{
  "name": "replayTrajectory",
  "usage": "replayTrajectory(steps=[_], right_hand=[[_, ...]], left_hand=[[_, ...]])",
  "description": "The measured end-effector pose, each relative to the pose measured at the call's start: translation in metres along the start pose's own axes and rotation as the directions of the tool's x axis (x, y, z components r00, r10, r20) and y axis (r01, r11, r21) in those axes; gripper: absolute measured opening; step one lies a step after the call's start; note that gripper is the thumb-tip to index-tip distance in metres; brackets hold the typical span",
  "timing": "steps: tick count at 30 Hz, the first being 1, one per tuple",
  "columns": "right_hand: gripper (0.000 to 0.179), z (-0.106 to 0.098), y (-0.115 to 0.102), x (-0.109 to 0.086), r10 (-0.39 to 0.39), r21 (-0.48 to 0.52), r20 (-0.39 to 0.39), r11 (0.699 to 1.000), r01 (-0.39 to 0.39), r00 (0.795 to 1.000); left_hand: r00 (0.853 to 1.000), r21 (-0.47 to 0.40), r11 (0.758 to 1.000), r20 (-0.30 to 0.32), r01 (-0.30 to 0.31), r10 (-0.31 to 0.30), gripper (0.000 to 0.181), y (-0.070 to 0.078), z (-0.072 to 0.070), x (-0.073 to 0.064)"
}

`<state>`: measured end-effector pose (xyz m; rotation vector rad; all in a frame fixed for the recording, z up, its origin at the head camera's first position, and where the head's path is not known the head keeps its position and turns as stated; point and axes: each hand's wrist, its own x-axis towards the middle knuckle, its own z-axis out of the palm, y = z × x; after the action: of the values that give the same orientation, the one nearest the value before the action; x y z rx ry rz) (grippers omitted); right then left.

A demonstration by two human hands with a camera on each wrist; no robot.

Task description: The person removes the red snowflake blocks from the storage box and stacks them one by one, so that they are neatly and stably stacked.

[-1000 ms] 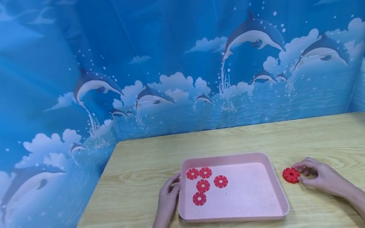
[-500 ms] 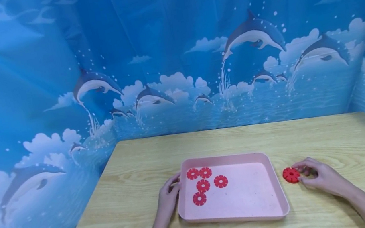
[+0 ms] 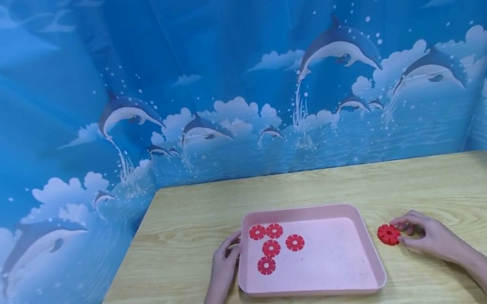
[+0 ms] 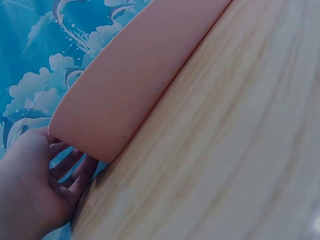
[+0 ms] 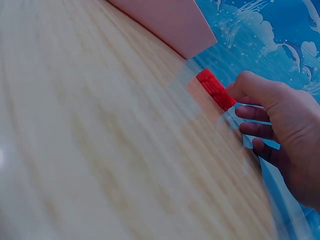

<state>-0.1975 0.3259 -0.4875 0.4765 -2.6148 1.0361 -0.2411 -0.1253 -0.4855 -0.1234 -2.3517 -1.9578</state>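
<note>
Thumb and finger of your right hand (image 3: 427, 236) pinch the red stack (image 3: 388, 234) by its edge, at the table (image 3: 308, 184) right of the pink tray (image 3: 332, 264); your left hand (image 3: 223, 265) touches the tray, fingers relaxed, probably steadying it. Five red discs (image 3: 271, 248) lie inside.

Open tabletop (image 3: 279, 187) runs behind the pink tray (image 3: 331, 261); the left hand (image 3: 224, 265) blocks its left, red discs (image 3: 384, 236) and the right hand (image 3: 428, 236) its right, perhaps past a slim gap.
</note>
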Motion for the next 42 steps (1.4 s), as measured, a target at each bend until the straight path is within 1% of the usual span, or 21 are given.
replayTrajectory(steps=[3,8,9,11,13,16,19,23,24,26,28,30,31,33,37,39,42], right_hand=[[0.034,-0.001,-0.001,0.000,-0.006,0.006,-0.006,1.000,0.006,1.000],[0.035,-0.002,-0.007,0.000,-0.001,-0.007,-0.041,1.000,0.001,0.999],[0.034,-0.002,-0.010,0.000,-0.004,-0.002,-0.049,1.000,0.004,0.999],[0.032,-0.003,-0.019,0.002,-0.035,0.013,-0.056,0.999,0.035,0.998],[0.030,-0.002,-0.030,0.005,-0.065,0.043,-0.062,0.997,0.068,0.996],[0.029,0.001,-0.047,0.011,-0.090,0.071,-0.058,0.993,0.094,0.994],[0.029,0.006,-0.063,0.019,-0.079,0.079,-0.048,0.994,0.082,0.996],[0.029,0.017,-0.085,0.030,-0.051,0.065,-0.008,0.997,0.052,0.999],[0.029,0.020,-0.091,0.032,-0.048,0.066,0.003,0.997,0.048,0.999],[0.029,0.027,-0.101,0.038,-0.037,0.053,0.023,0.998,0.036,0.999],[0.029,0.034,-0.111,0.043,-0.017,0.036,0.042,0.999,0.015,0.999],[0.030,0.042,-0.121,0.049,0.023,0.028,0.064,0.999,-0.025,0.998],[0.030,0.046,-0.124,0.052,0.043,0.021,0.074,0.999,-0.045,0.996],[0.031,0.054,-0.132,0.057,0.077,0.015,0.095,0.997,-0.079,0.992],[0.032,0.069,-0.142,0.067,0.078,0.014,0.121,0.997,-0.081,0.990],[0.032,0.076,-0.146,0.072,0.083,0.016,0.129,0.996,-0.086,0.988],[0.031,0.087,-0.149,0.077,0.122,0.027,0.142,0.992,-0.127,0.982]], left_hand=[[1.000,0.009,1.000,0.001,0.000,0.000,0.036,-0.001,0.000,0.000],[1.000,0.014,1.000,0.003,-0.003,0.003,0.036,-0.002,0.000,0.000],[1.000,0.013,1.000,0.004,-0.004,0.004,0.036,-0.002,0.000,0.000],[1.000,0.012,1.000,0.002,0.004,-0.004,0.036,-0.002,0.000,0.001],[1.000,0.009,1.000,0.002,0.003,-0.003,0.036,-0.002,0.000,0.001],[1.000,0.012,1.000,0.002,0.002,-0.002,0.036,-0.002,-0.001,0.000],[1.000,0.015,1.000,0.005,-0.003,0.003,0.036,-0.002,-0.001,0.000],[1.000,-0.005,1.000,0.009,-0.019,0.019,0.036,-0.002,-0.002,-0.001],[1.000,-0.014,1.000,0.011,-0.022,0.023,0.035,0.002,-0.002,-0.002],[1.000,-0.022,0.999,0.012,-0.024,0.025,0.035,0.002,-0.002,-0.002],[1.000,-0.032,0.999,0.013,-0.022,0.022,0.035,0.002,-0.001,-0.002],[1.000,-0.033,0.999,0.016,-0.021,0.022,0.035,0.002,-0.002,-0.002],[1.000,-0.035,0.999,0.017,-0.019,0.019,0.035,-0.001,-0.002,-0.001],[1.000,-0.049,0.999,0.023,-0.018,0.019,0.035,0.004,-0.003,-0.003],[0.999,-0.049,0.999,0.025,-0.021,0.022,0.034,0.020,-0.003,-0.010],[1.000,-0.035,0.999,0.021,-0.019,0.020,0.033,0.028,-0.002,-0.014],[1.000,-0.025,0.999,0.017,-0.021,0.022,0.033,0.034,-0.002,-0.016]])
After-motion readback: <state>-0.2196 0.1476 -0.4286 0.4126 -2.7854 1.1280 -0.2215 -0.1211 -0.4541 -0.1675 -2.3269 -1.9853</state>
